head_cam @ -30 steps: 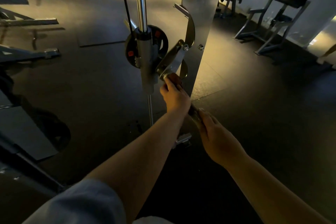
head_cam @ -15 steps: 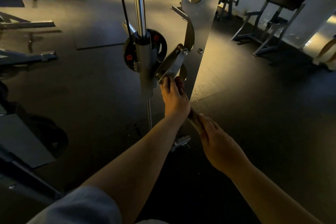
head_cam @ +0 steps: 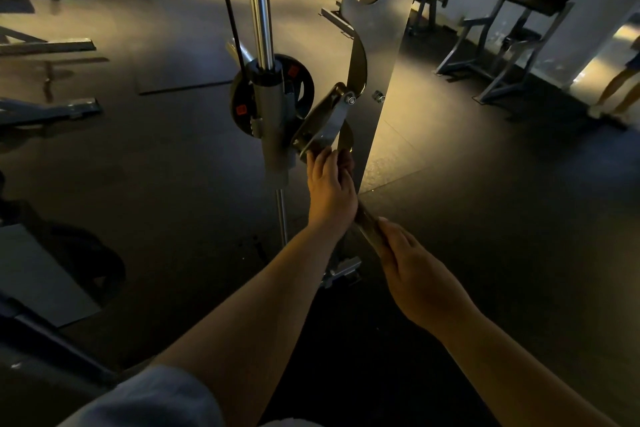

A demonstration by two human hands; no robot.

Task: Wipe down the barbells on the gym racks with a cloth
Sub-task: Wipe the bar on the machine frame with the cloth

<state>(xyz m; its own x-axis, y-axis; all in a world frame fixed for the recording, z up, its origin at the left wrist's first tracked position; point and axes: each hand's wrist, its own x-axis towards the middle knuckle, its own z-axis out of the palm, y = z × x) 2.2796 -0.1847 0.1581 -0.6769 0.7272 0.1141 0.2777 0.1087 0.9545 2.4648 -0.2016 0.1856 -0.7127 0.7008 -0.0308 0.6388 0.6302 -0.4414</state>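
The barbell [head_cam: 367,224] runs on a diagonal from the near right toward the far left, its long axis pointing from the person's body up into the hook plate [head_cam: 323,125] of the rack upright [head_cam: 384,55]. Only a short dark stretch of the bar shows, between the two hands. The left hand [head_cam: 330,189] is the farther one, closed around the bar just below the hook, where the bar meets the rack; a dull reddish fold shows between its fingers [head_cam: 325,163], which is probably the cloth [head_cam: 346,163], though the dim light leaves that uncertain. The right hand [head_cam: 419,274] is the nearer, wrapped around the bar lower down, seemingly steadying it. So any wiping stroke has to travel along that diagonal — from the hook end back toward the right hand, or the reverse — and the left hand is the one placed to make it. The bar looks like smooth dark metal with a faint sheen where light catches it. The upright is flat brushed steel with curved cut-outs along its edge, warm light falling on one face. Beside it stands a polished chrome guide rod [head_cam: 258,3], round and bright, passing through a grey sleeve [head_cam: 273,121], with a black weight plate [head_cam: 301,90] behind carrying small red marks. The floor [head_cam: 485,218] is dark matte rubber.
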